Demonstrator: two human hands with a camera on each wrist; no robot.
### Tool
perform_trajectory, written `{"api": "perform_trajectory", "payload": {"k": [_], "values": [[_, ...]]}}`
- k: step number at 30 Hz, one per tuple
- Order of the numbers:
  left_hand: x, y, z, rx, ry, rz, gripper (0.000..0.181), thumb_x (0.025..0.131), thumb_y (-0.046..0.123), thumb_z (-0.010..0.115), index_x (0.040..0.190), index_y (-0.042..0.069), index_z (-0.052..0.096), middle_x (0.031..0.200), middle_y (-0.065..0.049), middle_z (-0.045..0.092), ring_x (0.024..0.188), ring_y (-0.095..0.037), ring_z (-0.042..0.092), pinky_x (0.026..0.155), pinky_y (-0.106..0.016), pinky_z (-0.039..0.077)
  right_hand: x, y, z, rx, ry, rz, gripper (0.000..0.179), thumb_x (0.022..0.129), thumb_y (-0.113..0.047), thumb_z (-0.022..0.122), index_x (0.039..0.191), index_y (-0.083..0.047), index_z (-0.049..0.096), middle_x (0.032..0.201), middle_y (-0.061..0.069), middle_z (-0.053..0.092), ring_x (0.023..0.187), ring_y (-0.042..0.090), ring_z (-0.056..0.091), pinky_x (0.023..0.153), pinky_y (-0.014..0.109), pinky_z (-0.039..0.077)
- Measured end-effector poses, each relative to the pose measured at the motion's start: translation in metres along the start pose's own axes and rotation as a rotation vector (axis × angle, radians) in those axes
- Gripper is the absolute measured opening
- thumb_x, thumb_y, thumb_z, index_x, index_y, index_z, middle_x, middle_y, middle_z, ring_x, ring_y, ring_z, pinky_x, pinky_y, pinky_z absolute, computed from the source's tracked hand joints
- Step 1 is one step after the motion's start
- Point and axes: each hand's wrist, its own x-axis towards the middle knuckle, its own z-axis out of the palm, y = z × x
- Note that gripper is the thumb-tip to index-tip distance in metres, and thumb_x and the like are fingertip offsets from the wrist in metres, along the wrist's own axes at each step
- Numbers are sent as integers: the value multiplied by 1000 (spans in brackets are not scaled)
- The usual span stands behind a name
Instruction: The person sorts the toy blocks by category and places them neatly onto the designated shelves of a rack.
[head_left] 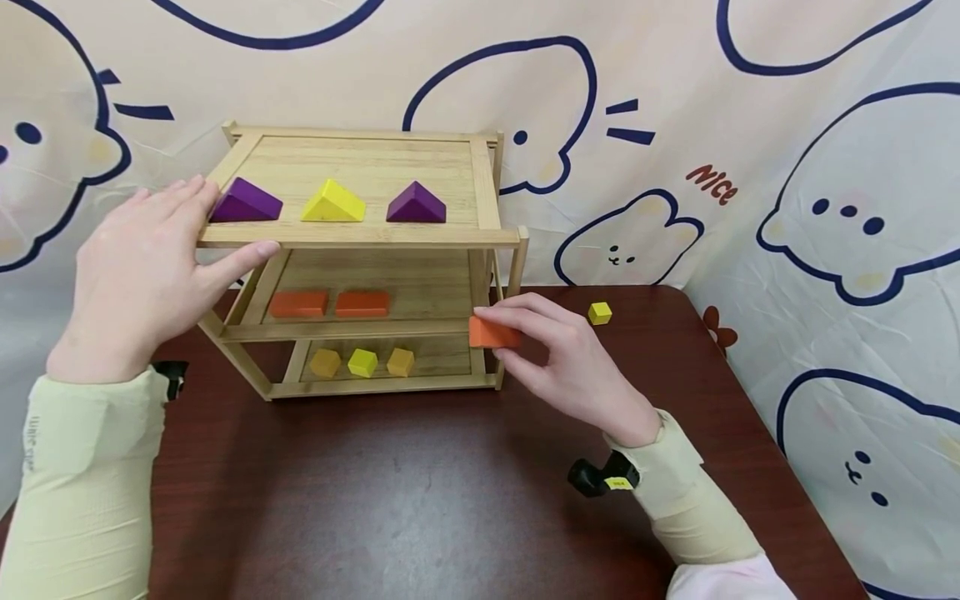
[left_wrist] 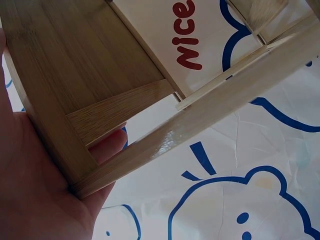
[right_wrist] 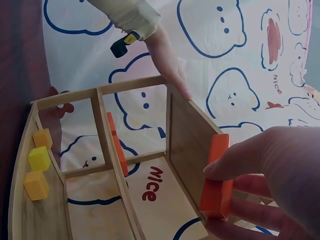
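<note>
A three-tier wooden shelf [head_left: 360, 237] stands on the table. My left hand [head_left: 142, 267] grips its top left corner, thumb along the front edge; the left wrist view shows the corner board [left_wrist: 55, 125] against the palm. At the shelf's right side, my right hand [head_left: 570, 358] pinches an orange rectangular block [head_left: 492, 333] between thumb and fingers. Two orange blocks [head_left: 363, 304] lie on the middle tier. On top sit two purple triangular blocks [head_left: 417, 204] with a yellow triangular block [head_left: 332, 202] between them. Along the bottom tier are several yellowish cubes [head_left: 363, 362].
A lone yellow cube [head_left: 600, 313] lies on the dark brown table [head_left: 405, 492], right of the shelf near the back edge. Cloth with cartoon outlines [head_left: 840, 208] hangs behind and to the right.
</note>
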Motion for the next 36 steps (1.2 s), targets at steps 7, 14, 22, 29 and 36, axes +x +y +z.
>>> {"api": "perform_trajectory", "payload": {"k": [7,14,22,29,36], "values": [[1,0,0,1,-11,-5,97,94,68,55,157,-2,31,153,-33,36,142,-50,33,124,-47,11,8,0,6,27,-29,18,52,85,2,80,133,-13,69,127,0,66,109,14,62,92,33,56],[1,0,1,4,-21,-6,97,94,68,55,158,-1,30,154,-32,35,142,-50,32,124,-47,11,15,2,14,56,-63,20,49,86,1,78,133,-12,69,122,1,65,96,13,59,70,26,58],[1,0,0,14,-54,-26,99,95,69,53,158,-1,27,158,-31,28,144,-50,28,124,-48,9,26,2,22,47,-73,-10,46,89,-1,76,133,-11,69,120,0,65,98,11,59,79,29,56],[1,0,-1,10,-37,-18,98,94,69,54,158,-2,29,157,-31,31,144,-50,29,124,-49,11,36,2,31,13,-82,-47,44,91,-2,75,133,-10,68,121,0,66,97,10,59,79,28,54],[1,0,0,7,-42,-23,99,94,69,54,158,-2,28,157,-31,30,144,-49,29,123,-49,11,51,-1,35,-28,-114,-16,43,93,-5,74,134,-10,67,120,1,66,99,11,60,85,25,53]]}}
